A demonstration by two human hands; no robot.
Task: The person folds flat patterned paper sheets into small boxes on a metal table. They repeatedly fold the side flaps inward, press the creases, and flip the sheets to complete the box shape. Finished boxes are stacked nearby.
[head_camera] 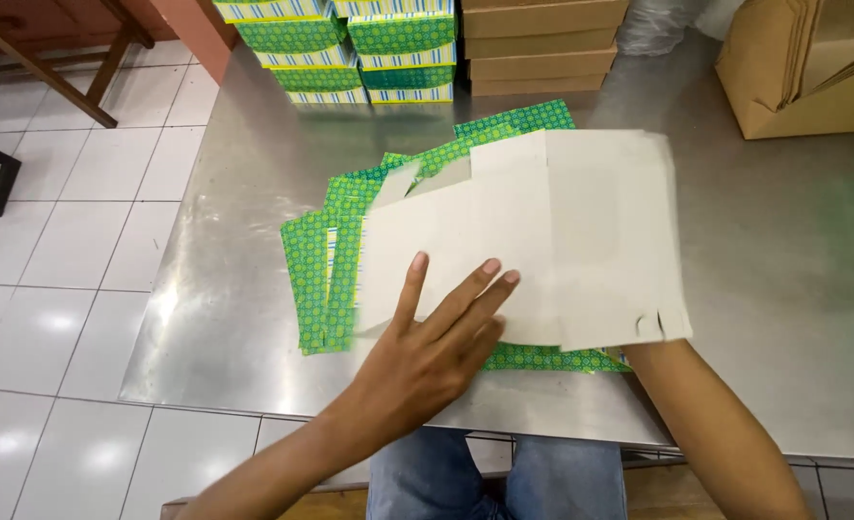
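A flat unfolded carton blank (562,241) lies plain grey side up on a pile of green patterned blanks (326,270) on the steel table (225,318). My left hand (437,342) rests flat on the lower left part of the grey blank, fingers spread. My right forearm (706,424) reaches under the blank's lower right corner. The right hand itself is hidden beneath the card, so its grip cannot be seen.
Stacks of folded green and striped boxes (350,48) stand at the table's far edge, next to stacked brown cartons (538,43). A brown cardboard box (802,67) sits at the far right. White tiled floor (51,231) and wooden furniture legs (51,67) lie to the left.
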